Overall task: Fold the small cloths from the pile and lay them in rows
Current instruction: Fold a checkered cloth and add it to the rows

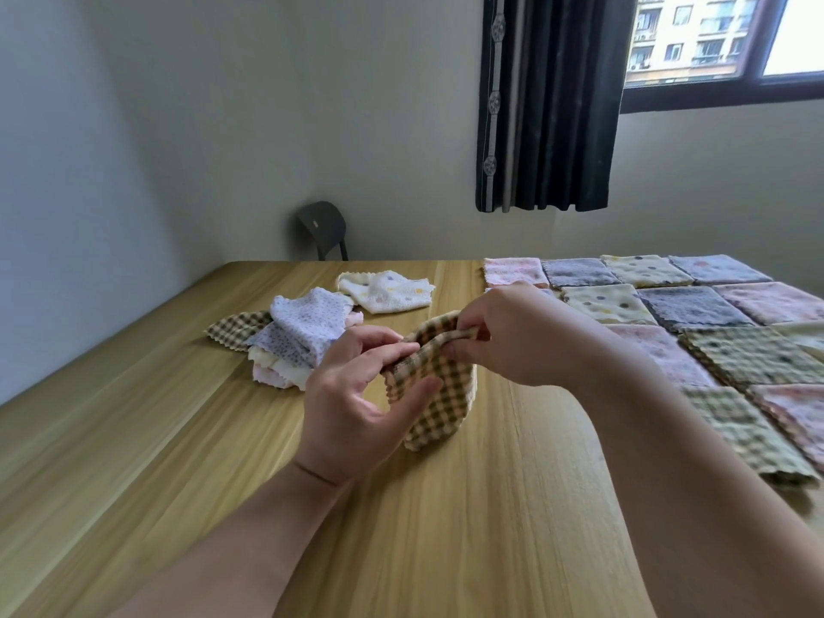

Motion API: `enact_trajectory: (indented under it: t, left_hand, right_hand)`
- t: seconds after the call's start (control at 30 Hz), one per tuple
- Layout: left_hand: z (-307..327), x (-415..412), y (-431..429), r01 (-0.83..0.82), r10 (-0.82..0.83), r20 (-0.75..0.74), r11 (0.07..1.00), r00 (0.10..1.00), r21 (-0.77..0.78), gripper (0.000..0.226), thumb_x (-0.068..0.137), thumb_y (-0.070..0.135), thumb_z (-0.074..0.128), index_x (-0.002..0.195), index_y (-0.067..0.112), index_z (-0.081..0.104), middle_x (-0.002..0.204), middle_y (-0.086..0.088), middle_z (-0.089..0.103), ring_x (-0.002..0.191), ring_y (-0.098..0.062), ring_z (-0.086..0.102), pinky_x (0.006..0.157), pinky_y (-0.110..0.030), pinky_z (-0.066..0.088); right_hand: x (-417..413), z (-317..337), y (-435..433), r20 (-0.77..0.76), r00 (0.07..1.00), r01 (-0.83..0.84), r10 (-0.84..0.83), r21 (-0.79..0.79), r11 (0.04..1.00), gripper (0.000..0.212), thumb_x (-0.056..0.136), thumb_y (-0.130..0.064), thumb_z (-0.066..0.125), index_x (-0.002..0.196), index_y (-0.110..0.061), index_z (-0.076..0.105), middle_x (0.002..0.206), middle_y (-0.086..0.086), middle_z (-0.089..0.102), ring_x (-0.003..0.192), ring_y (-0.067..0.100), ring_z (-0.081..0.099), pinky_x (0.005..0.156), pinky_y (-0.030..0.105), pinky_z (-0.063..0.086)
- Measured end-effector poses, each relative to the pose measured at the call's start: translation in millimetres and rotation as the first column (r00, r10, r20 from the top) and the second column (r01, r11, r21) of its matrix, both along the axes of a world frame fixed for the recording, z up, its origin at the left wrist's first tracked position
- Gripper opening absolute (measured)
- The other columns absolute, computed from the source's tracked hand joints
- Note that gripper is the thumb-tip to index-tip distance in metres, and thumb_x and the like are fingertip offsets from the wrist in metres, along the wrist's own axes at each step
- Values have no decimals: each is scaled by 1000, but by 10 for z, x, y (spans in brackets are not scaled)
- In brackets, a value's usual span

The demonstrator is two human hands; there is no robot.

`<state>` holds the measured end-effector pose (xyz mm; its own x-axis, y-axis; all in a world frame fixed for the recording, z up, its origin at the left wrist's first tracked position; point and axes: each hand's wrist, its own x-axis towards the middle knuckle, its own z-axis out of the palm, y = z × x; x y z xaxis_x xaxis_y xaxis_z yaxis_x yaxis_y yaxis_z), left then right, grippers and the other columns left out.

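— Where's the checked cloth [439,394]?
— Between both hands, above the surface [178,461]. The left grip [356,394] pinches its top edge, and the right grip [512,336] pinches the same folded edge just beside it. The rest hangs below.
— And the pile [294,345]?
— Behind the left grip. The rows [691,305] lie to the right.

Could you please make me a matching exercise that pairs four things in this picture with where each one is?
1. checked cloth
2. unfolded pile
3. folded rows
4. chair

A. beyond the far edge of the table
B. pinched between left hand and right hand
C. on the table's right side
D. on the table, left of both hands

Pairs: 1-B; 2-D; 3-C; 4-A
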<state>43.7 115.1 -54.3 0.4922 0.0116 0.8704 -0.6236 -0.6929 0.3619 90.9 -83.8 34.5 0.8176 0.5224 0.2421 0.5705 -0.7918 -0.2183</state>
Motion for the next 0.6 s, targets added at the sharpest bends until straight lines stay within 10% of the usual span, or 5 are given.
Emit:
enact_trajectory:
  t: [0.2,0.4,0.6]
  left_hand:
    - [-5,47,21,-99,99,110,995,989,-10,10,85,11,77,93,4,79,100,-1,69,92,-6,67,88,-14,50]
    - [22,51,30,-79,83,82,996,993,-51,8,84,4,81,91,6,77,100,3,72,96,-4,68,88,-16,51]
    - [6,70,47,-26,12,-60,972,998,-234,31,82,2,82,109,11,71,104,5,73,94,-14,70,85,-32,57]
  right_hand:
    - [39,-21,-16,-14,1000,11,-11,2,1000,33,91,-52,68,72,-24,64,66,-7,58,66,17,60,62,39,52]
    - [93,-43,-67,6,999,44,-44,3,999,35,89,-55,68,120,-39,66,102,-11,51,89,9,49,80,36,52]
    - [67,-20,-47,32,998,58,-59,20,998,36,86,-58,69,93,-23,70,97,-6,62,89,17,59,79,41,55]
